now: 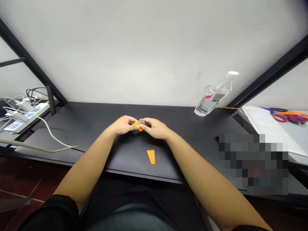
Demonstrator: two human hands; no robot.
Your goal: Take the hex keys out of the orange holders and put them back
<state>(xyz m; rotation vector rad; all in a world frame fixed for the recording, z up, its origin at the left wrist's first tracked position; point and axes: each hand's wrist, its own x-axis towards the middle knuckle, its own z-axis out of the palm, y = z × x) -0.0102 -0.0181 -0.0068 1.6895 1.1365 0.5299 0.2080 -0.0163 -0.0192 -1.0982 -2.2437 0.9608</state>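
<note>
Over the middle of the black table, a set of L-shaped hex keys point(142, 121) with an orange holder point(136, 124) is held between both hands. My left hand point(123, 125) grips it from the left, thumb pressed on the orange piece. From the other side, my right hand point(155, 128) has its fingers closed around the bent ends, its thumb against the holder. Thin metal rods stick out below the left fingers, and more rod tips show behind the right wrist. A flat, tapered orange piece point(151, 157) lies on the table nearer to me, apart from both hands.
A clear water bottle point(211, 96) stands at the back right. Beside the right edge are a white padded sheet point(271, 128), coloured cables point(288, 116) and a blurred-out dark object point(252, 163). On the left, a power strip point(26, 118) trails a pale cable point(51, 133) onto the black table point(96, 110).
</note>
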